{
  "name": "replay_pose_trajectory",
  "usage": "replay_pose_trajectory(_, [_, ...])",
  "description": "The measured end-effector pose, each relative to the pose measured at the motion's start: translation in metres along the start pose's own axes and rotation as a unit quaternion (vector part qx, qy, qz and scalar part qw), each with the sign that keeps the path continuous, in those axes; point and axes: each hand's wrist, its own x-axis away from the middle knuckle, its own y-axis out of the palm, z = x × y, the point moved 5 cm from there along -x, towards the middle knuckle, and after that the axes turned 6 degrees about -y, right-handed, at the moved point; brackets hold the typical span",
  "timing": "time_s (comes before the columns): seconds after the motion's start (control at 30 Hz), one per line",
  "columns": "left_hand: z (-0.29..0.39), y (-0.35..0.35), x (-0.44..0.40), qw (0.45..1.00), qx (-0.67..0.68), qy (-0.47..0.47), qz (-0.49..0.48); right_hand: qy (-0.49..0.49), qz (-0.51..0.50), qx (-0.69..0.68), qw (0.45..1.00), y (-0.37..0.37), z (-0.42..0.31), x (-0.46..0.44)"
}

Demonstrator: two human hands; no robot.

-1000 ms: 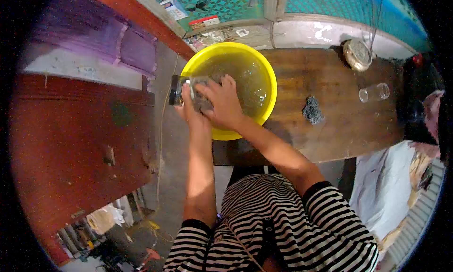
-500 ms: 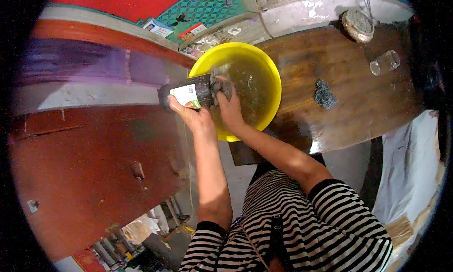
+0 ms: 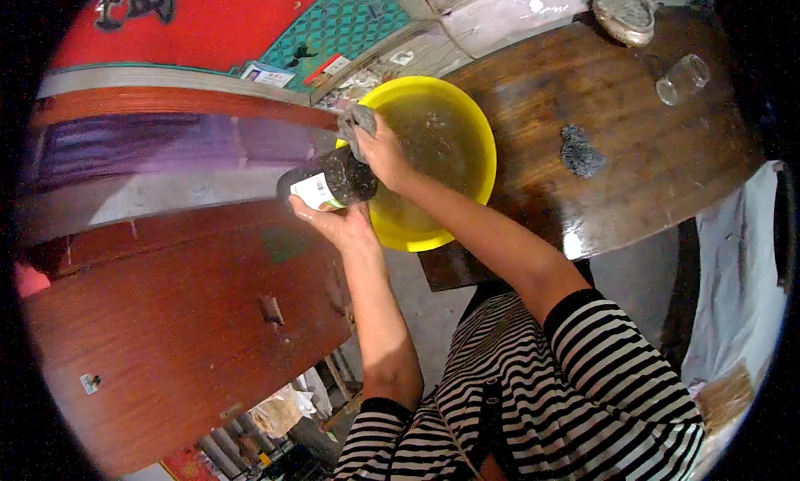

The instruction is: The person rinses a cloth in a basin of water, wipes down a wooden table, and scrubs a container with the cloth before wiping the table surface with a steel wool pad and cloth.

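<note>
My left hand (image 3: 340,224) is wrapped round a dark jar (image 3: 360,177) with a white label, held tilted over the left rim of a yellow basin (image 3: 489,152). Cloudy water (image 3: 437,160) fills part of the basin. A wet grey cloth (image 3: 357,124) is bunched in my right hand (image 3: 386,156), just above the jar's right end. Whether the cloth touches the jar there, I cannot tell. My left fingers are mostly hidden beneath the jar.
The basin stands on a dark wooden table (image 3: 533,97). To its right lie a grey mesh scourer (image 3: 581,152) and a clear glass (image 3: 683,79) on its side. A round metallic object (image 3: 623,17) sits at the back. A reddish-brown cabinet (image 3: 183,323) is at the left.
My right hand has moved the cloth up and left, from the jar's end to above it. The jar has tilted slightly and sits a little lower. The whole view has shifted somewhat.
</note>
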Motion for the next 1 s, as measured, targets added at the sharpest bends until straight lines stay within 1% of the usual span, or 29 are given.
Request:
replay_pose_trajectory(0.03, [-0.002,0.001,0.005,1.000,-0.002,0.012,0.009,0.029,0.013,-0.011,0.999,-0.008,0.010,0.002])
replay_pose_trajectory(0.07, [0.000,-0.002,0.003,0.999,-0.032,0.019,-0.013,0.084,0.033,0.072,0.993,-0.012,0.049,0.004])
replay_pose_trajectory(0.1, [0.002,-0.003,0.003,0.995,-0.062,0.037,-0.062,0.056,0.040,0.079,0.995,-0.020,0.061,0.013])
replay_pose_trajectory(0.17, [0.003,0.013,0.019,0.996,-0.078,0.029,-0.037,0.065,0.010,0.061,0.996,-0.040,0.057,0.033])
replay_pose_trajectory(0.23, [0.002,0.011,0.013,0.986,-0.130,0.039,-0.100,0.021,-0.038,0.192,0.980,-0.052,0.085,0.039])
replay_pose_trajectory(0.27, [0.001,0.015,0.012,0.978,-0.157,0.047,-0.133,-0.001,-0.062,0.253,0.965,-0.055,0.086,0.039])
replay_pose_trajectory(0.37, [0.005,0.010,0.008,0.973,-0.179,0.081,-0.121,-0.023,-0.117,0.230,0.966,-0.064,0.093,0.042])
replay_pose_trajectory(0.43, [0.006,-0.025,-0.034,0.919,-0.356,0.118,-0.122,-0.004,-0.194,0.292,0.936,-0.066,0.075,0.043])
replay_pose_trajectory(0.47, [0.006,0.002,-0.001,0.908,-0.375,0.166,-0.083,0.002,-0.232,0.323,0.917,-0.068,0.064,0.042])
replay_pose_trajectory(0.5, [0.002,-0.007,-0.005,0.947,-0.287,0.129,-0.069,0.017,-0.280,0.326,0.903,-0.071,0.061,0.040])
replay_pose_trajectory(0.57, [0.000,-0.004,-0.004,0.962,-0.221,0.107,-0.120,0.045,-0.365,0.338,0.866,-0.077,0.054,0.034])
replay_pose_trajectory(0.63, [-0.002,-0.007,-0.003,0.928,-0.336,0.125,-0.101,0.049,-0.361,0.315,0.876,-0.080,0.012,0.031])
replay_pose_trajectory(0.67, [-0.004,-0.002,0.002,0.934,-0.317,0.122,-0.107,0.050,-0.359,0.307,0.880,-0.081,-0.003,0.027])
replay_pose_trajectory(0.7, [-0.005,0.004,0.007,0.940,-0.299,0.117,-0.114,-0.039,-0.350,0.232,0.907,-0.075,-0.016,0.023])
replay_pose_trajectory(0.73, [-0.006,0.010,0.013,0.917,-0.350,0.138,-0.131,-0.127,-0.336,0.153,0.921,-0.069,-0.029,0.021])
replay_pose_trajectory(0.8, [-0.008,0.021,0.029,0.862,-0.448,0.176,-0.157,-0.155,-0.321,0.147,0.923,-0.045,-0.057,0.024])
replay_pose_trajectory(0.83, [-0.008,0.028,0.038,0.905,-0.372,0.114,-0.170,-0.169,-0.314,0.144,0.923,-0.039,-0.074,0.024])
replay_pose_trajectory(0.87, [-0.005,0.040,0.048,0.938,-0.291,0.052,-0.182,-0.155,-0.316,0.124,0.928,-0.039,-0.086,0.020])
replay_pose_trajectory(0.93, [0.005,0.059,0.065,0.943,-0.175,-0.008,-0.284,-0.125,-0.317,0.087,0.936,-0.039,-0.106,0.011])
replay_pose_trajectory(0.97, [0.016,0.065,0.073,0.917,-0.142,-0.005,-0.373,-0.112,-0.323,0.088,0.936,-0.038,-0.117,0.010])
replay_pose_trajectory(1.0, [0.034,0.067,0.080,0.923,-0.157,0.064,-0.345,-0.099,-0.328,0.090,0.935,-0.038,-0.129,0.009])
